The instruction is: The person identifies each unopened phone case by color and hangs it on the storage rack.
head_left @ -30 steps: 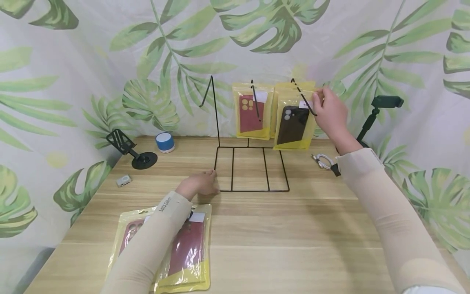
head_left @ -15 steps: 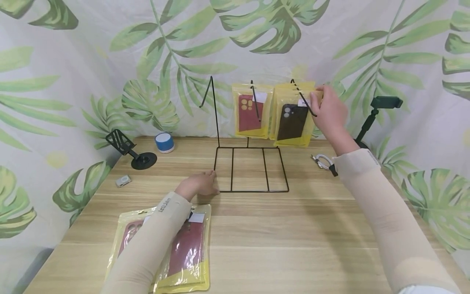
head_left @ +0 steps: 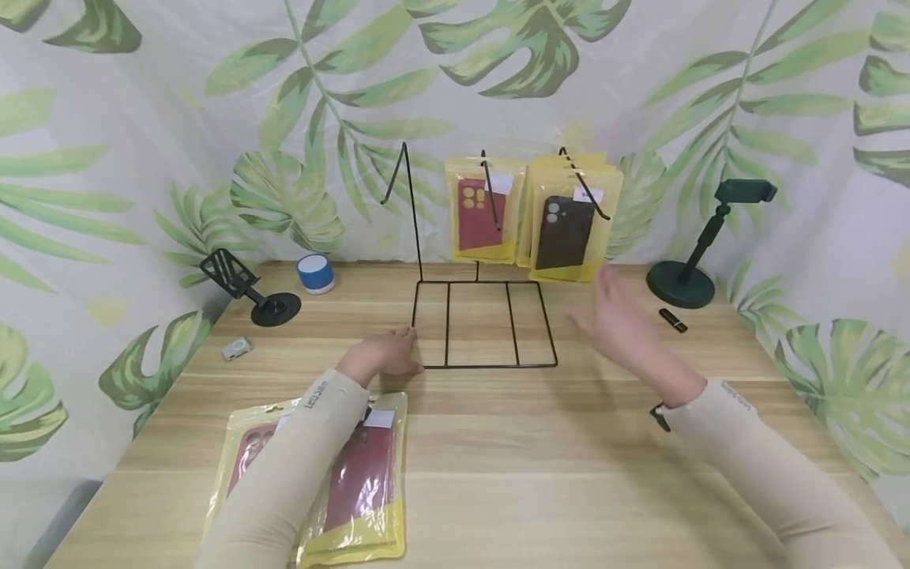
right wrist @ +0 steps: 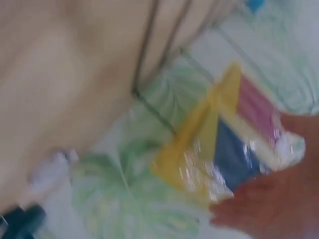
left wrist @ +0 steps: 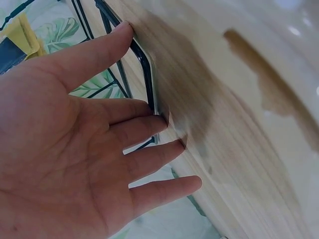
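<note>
A black wire display rack (head_left: 498,367) stands on the wooden table. At its front left corner, my left hand (head_left: 384,353) touches the base wire; in the left wrist view its thumb and fingers (left wrist: 154,191) reach out fairly straight. Yellow-edged packets hang from two of the rack's hooks: a packet with a red phone case (head_left: 478,225) on the middle one, and several on the right one, with a packet holding a black phone case (head_left: 564,237) in front. My right hand (head_left: 626,328) is below and right of these, fingers extended, holding nothing. The right wrist view is blurred.
The left hook (head_left: 396,175) carries no packet. Packets with red phone cases (head_left: 361,478) lie at front left, partly under my left sleeve. A black phone stand (head_left: 276,309) and blue-and-white cylinder (head_left: 316,273) stand at left. A dark green holder (head_left: 680,284) and black stick (head_left: 673,319) are right.
My right hand has let go of the black phone case packet and come down toward me. That packet now hangs by the hook alone. The left hand has stayed at the rack's corner.
</note>
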Demonstrator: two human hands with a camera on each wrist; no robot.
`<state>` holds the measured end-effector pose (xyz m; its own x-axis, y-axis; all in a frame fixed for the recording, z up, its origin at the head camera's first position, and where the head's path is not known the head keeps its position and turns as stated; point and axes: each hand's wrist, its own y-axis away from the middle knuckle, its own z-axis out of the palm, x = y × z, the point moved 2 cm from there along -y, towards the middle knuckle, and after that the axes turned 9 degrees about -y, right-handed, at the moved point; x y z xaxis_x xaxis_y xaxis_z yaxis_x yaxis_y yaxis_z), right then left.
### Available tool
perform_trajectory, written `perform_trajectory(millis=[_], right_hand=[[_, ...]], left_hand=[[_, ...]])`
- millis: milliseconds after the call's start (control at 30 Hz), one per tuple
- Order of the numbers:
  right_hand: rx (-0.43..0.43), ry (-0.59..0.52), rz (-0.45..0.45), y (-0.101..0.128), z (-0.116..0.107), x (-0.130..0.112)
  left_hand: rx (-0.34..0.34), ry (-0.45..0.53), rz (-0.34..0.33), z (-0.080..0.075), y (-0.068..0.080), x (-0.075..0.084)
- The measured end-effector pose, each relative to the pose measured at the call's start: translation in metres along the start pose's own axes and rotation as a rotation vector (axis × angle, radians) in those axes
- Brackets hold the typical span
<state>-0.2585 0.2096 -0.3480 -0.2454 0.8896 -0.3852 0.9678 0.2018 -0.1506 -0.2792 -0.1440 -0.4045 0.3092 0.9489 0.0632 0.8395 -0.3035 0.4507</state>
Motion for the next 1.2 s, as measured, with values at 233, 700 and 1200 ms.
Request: perform_trajectory(millis=[233, 700, 1200], right_hand=[[-0.401, 0.109, -0.095, 0.008, 0.061, 0.007], [-0.357, 0.258, -0.159, 0.004, 0.090, 0.004], [-0.376, 0.316, -0.130, 0.001, 0.085, -0.007]], left_hand=[[-0.007, -0.008, -0.006, -0.002, -0.001, 0.000], [0.004, 0.008, -0.007, 0.001, -0.001, -0.002], [-0.005, 0.077, 0.035, 0.003, 0.003, -0.010]])
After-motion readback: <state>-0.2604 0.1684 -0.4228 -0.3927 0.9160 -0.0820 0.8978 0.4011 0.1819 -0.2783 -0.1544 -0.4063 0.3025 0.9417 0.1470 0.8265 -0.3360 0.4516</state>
